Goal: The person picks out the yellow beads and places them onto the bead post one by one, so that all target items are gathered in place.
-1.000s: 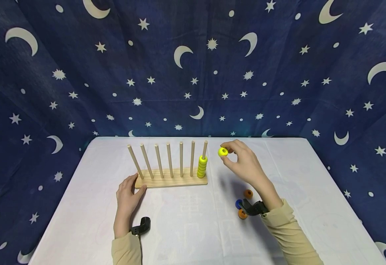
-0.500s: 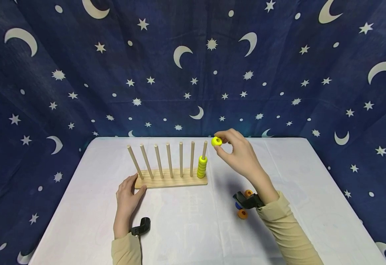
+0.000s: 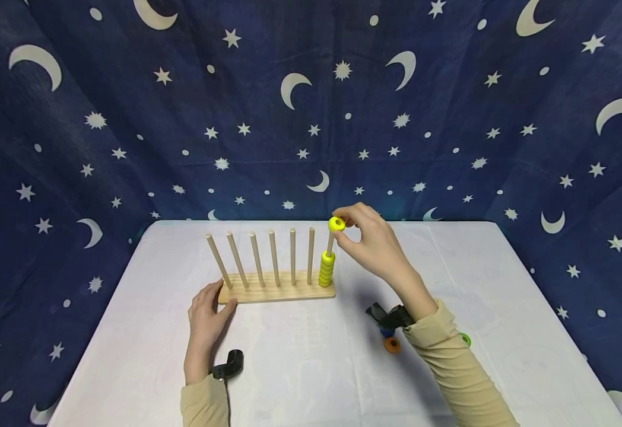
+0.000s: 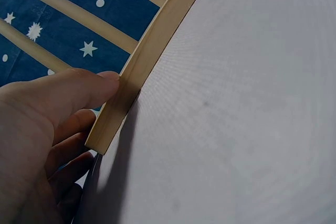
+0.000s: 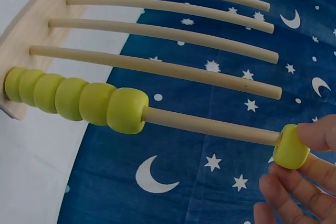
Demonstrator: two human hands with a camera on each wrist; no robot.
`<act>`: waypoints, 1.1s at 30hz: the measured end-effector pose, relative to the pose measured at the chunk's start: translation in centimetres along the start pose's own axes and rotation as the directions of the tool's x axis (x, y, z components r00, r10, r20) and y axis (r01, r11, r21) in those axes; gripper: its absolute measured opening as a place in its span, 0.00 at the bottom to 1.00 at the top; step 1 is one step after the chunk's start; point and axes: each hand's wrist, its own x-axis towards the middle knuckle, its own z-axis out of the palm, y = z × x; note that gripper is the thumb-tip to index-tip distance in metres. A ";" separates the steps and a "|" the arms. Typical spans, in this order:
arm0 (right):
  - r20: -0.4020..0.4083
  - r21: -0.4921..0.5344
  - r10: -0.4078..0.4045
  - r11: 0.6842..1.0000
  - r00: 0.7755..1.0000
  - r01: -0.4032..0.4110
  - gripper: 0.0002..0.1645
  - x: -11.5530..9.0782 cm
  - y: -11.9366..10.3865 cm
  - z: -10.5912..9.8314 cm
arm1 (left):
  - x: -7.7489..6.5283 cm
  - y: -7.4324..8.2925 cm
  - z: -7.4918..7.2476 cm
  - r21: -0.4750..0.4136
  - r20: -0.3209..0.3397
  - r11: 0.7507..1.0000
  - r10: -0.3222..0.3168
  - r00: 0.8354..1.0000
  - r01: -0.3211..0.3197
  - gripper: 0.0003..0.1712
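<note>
A wooden rack (image 3: 276, 292) with a row of upright pegs stands on the table. Its rightmost peg (image 5: 210, 124) carries a stack of several yellow beads (image 3: 326, 270). My right hand (image 3: 377, 243) pinches another yellow bead (image 5: 291, 148) between thumb and fingers, at the tip of that peg; the right wrist view shows the bead meeting the peg's end. My left hand (image 3: 206, 314) grips the left end of the rack's base (image 4: 128, 82), thumb on the near edge and fingers behind. The other pegs bear no beads.
On the white table (image 3: 289, 367), an orange bead (image 3: 392, 345) and a partly hidden blue bead (image 3: 387, 333) lie below my right wrist. A green bead (image 3: 466, 340) peeks out beside the right sleeve. A dark blue cloth (image 3: 257, 107) with moons and stars hangs behind.
My right hand has moved left and up with the yellow bead, from right of the rack to the rightmost peg's tip. The green bead has come into view. My left hand stays put.
</note>
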 end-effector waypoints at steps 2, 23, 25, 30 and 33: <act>0.005 -0.003 0.002 1.000 1.000 -0.002 0.17 0.1 0.1 0.2 | 0.1 -0.1 0.0 -0.004 0.025 1.000 -0.020 0.999 0.020 0.35; 0.023 0.004 0.038 0.999 0.999 -0.038 0.17 -0.2 0.2 1.1 | 0.3 -0.2 0.0 0.016 0.058 0.999 -0.048 0.997 0.047 0.35; 0.032 0.000 0.046 0.999 0.998 -0.046 0.17 -0.2 0.2 1.2 | 0.3 -0.2 0.0 0.016 0.056 0.999 -0.046 0.997 0.045 0.36; 0.055 -0.001 0.068 0.998 0.996 -0.068 0.18 -0.3 0.4 1.5 | 0.3 -0.2 -0.1 0.015 0.066 0.999 -0.042 0.997 0.041 0.36; 0.053 0.006 0.060 0.998 0.997 -0.061 0.18 -0.5 0.5 1.6 | 0.4 -0.2 -0.1 0.017 0.073 0.999 -0.045 0.996 0.044 0.36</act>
